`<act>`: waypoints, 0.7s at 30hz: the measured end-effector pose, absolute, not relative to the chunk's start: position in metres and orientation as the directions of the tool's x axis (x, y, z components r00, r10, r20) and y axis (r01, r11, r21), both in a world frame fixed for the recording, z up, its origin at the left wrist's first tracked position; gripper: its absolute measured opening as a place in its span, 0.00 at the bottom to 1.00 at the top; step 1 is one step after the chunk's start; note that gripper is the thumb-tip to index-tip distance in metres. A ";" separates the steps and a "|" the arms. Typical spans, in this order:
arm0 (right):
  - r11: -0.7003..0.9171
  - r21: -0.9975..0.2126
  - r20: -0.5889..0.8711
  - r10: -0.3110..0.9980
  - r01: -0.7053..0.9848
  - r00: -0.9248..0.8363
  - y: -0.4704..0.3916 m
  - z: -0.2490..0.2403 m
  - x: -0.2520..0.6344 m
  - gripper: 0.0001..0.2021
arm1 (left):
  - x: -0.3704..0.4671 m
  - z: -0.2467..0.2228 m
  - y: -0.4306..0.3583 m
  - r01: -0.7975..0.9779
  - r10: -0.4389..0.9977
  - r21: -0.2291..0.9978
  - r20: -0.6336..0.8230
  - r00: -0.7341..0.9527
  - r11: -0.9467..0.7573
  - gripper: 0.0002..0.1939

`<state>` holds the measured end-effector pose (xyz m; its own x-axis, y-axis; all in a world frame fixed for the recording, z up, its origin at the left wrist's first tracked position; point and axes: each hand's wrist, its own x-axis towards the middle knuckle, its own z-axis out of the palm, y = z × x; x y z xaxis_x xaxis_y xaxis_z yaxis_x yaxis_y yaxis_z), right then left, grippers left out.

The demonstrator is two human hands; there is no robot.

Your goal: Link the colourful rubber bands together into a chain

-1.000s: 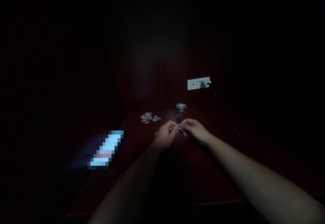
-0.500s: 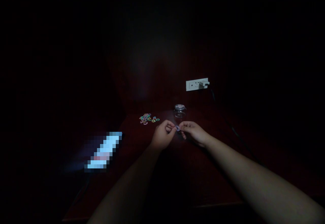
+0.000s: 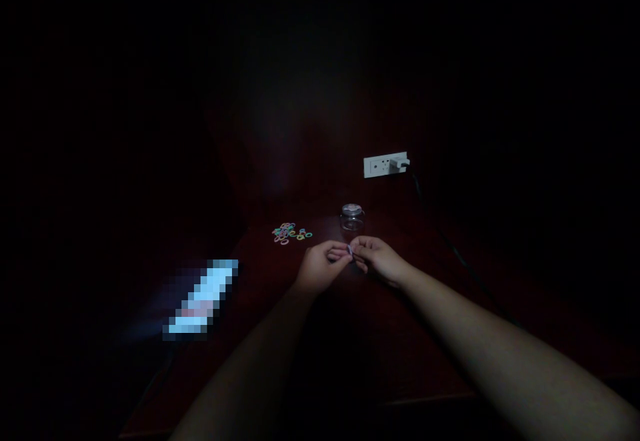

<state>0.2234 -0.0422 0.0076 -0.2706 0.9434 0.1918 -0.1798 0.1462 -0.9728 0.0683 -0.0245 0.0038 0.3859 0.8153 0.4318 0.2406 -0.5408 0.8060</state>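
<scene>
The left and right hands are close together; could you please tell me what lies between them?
In the head view, a small pale-purple band lies there, pinched by the left hand and the right hand.

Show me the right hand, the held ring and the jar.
Right hand (image 3: 379,259): head view, back of the hand.
Held ring (image 3: 350,250): head view, its visible pale edge.
Jar (image 3: 352,221): head view, its clear side.

One dim scene: blackness is swallowing the edges, weak light is pooling centrally on the table (image 3: 280,277). One screen (image 3: 204,297), left, is glowing pale blue, pixelating into coarse blocks.
</scene>
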 end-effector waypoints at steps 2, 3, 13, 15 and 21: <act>0.162 -0.977 0.194 0.947 -0.139 -0.255 -0.042 0.007 0.224 0.10 | 0.069 0.002 -0.024 0.229 0.815 0.810 0.433 0.386 -0.539 0.14; 0.170 -0.978 0.194 0.949 -0.117 -0.249 -0.042 0.007 0.224 0.10 | 0.069 0.002 -0.023 0.227 0.815 0.810 0.435 0.383 -0.540 0.14; 0.181 -0.981 0.194 0.951 -0.075 -0.239 -0.045 0.009 0.223 0.11 | 0.069 0.007 -0.027 0.259 0.801 0.772 0.482 0.354 -0.580 0.11; 0.177 -0.980 0.193 0.953 -0.085 -0.235 -0.045 0.010 0.223 0.12 | 0.069 0.009 -0.028 0.277 0.803 0.765 0.485 0.347 -0.582 0.10; 0.200 -0.980 0.198 0.955 -0.015 -0.221 -0.044 0.009 0.224 0.11 | 0.069 0.010 -0.028 0.318 0.814 0.756 0.476 0.333 -0.572 0.09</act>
